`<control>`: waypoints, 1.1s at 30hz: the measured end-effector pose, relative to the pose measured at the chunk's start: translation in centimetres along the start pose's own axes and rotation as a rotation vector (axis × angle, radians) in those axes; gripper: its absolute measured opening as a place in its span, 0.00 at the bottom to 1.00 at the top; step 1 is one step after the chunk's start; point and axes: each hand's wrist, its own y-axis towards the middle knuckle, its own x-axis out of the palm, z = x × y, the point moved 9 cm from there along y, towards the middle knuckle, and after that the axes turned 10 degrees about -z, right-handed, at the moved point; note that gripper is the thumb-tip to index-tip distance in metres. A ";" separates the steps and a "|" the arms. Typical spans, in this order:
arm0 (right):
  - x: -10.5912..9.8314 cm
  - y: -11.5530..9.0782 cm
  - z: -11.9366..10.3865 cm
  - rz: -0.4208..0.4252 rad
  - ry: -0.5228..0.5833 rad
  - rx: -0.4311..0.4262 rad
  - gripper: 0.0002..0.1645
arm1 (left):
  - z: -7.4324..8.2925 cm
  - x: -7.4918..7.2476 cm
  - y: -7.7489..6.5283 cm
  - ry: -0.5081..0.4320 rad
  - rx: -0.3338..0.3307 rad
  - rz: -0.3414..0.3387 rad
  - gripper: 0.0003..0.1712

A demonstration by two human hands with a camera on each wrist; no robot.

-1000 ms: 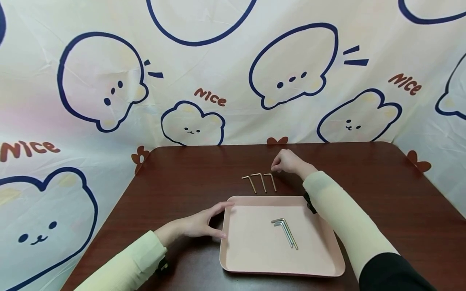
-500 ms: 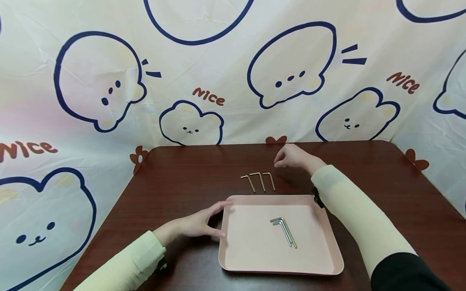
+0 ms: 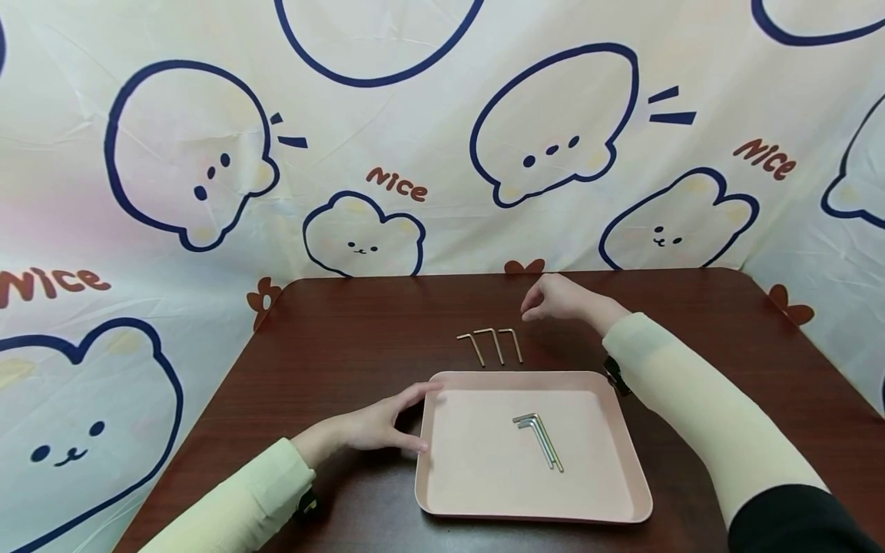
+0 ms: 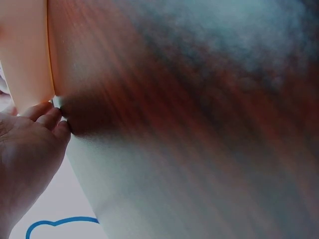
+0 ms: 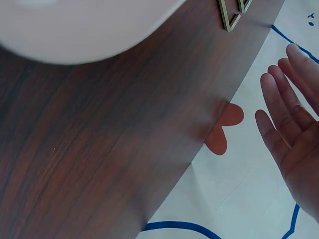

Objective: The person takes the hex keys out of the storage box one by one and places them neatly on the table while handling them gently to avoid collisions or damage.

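Three brass-coloured hex keys [image 3: 498,347] lie in a row on the table, just beyond the tray. On the floor of the pale pink tray [image 3: 477,484], gold and silver hex keys [image 3: 541,442] rest side by side, close together. My left hand [image 3: 369,425] is at the tray's left side, thumb and index finger spread and touching its rim. Past the far right end of the row, my right hand [image 3: 558,298] hovers with nothing visible in it. In the right wrist view its fingers [image 5: 275,94] are extended and loosely bent, apart from the keys.
The dark brown wooden table [image 3: 332,330] reaches back to a cartoon-printed cloth [image 3: 442,153], which also hangs at both sides. A black wrist strap [image 3: 615,376] sits at the right sleeve, above the tray's far right corner.
My right hand has drawn slightly away from the row of keys, back and to the right, and its forearm has swung right. The left hand, tray and keys stay put.
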 end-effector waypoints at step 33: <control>2.4 -5.2 -3.3 -0.005 0.028 -0.188 0.14 | -0.1 0.0 -0.1 -0.016 -0.012 0.000 0.49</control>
